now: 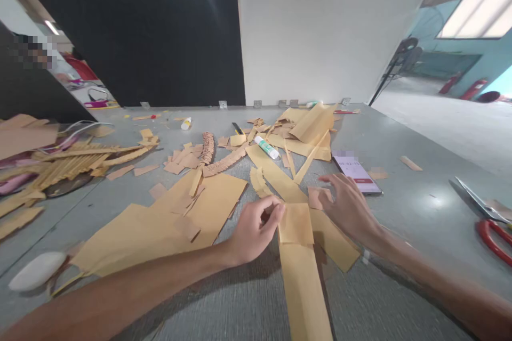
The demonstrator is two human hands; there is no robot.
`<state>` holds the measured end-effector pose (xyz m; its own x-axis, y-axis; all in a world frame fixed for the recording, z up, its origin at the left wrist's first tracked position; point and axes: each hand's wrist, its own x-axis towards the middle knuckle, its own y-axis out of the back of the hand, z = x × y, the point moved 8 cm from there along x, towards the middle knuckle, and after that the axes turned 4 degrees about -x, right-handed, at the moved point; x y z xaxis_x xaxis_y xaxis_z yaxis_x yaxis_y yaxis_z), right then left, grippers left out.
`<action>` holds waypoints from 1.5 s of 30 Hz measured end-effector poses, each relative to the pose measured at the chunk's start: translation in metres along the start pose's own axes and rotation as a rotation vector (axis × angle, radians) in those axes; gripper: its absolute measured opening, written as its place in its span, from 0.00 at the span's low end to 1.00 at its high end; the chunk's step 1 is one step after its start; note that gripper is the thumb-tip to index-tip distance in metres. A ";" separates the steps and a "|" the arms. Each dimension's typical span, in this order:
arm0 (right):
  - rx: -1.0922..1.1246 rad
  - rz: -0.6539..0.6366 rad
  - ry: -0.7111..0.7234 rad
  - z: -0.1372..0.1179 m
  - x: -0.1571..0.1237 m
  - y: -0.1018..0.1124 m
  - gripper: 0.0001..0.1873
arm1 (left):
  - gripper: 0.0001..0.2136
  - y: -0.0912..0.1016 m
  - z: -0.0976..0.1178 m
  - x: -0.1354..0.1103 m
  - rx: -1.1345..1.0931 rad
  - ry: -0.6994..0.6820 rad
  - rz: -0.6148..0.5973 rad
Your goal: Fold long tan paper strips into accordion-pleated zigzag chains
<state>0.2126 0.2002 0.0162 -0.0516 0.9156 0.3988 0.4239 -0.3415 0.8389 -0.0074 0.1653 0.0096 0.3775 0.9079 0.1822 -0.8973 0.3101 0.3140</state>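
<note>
A long tan paper strip [302, 290] runs from the bottom edge up the middle, with a folded square flap [296, 224] at its top. My left hand [256, 226] is closed, thumb and fingers pinching the flap's left edge. To the right, my right hand [346, 200] has its fingers apart and holds nothing. Its fingertips are near a small brown paper piece [318, 198] and the phone [356, 173]. Beyond the flap lies another tan strip [280, 173], beside a fringed paper piece [260, 182]. A glue stick [266, 147] rests across the strip's far end.
Large tan sheets [156, 229] and scraps spread over the grey table [248, 309]. Red-handled scissors [494, 237] lie at right, a white mouse-shaped object [38, 272] at left. Pleated paper strips [207, 149] and a black-handled tool [237, 128] sit farther back, before an upright panel [312, 32].
</note>
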 end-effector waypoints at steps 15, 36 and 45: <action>0.255 -0.108 -0.195 0.019 0.007 0.005 0.20 | 0.17 -0.014 -0.010 0.005 -0.353 0.142 -0.192; 0.686 -0.031 -0.063 -0.046 -0.037 -0.007 0.17 | 0.13 -0.016 -0.007 0.009 -0.485 0.100 -0.277; 0.678 -0.092 -0.110 -0.040 -0.033 -0.014 0.20 | 0.17 -0.017 -0.010 0.010 -0.528 0.103 -0.254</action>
<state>0.1718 0.1659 0.0062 -0.0376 0.9628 0.2676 0.8959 -0.0862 0.4359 0.0092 0.1718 -0.0030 0.5950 0.8013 0.0621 -0.7840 0.5957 -0.1747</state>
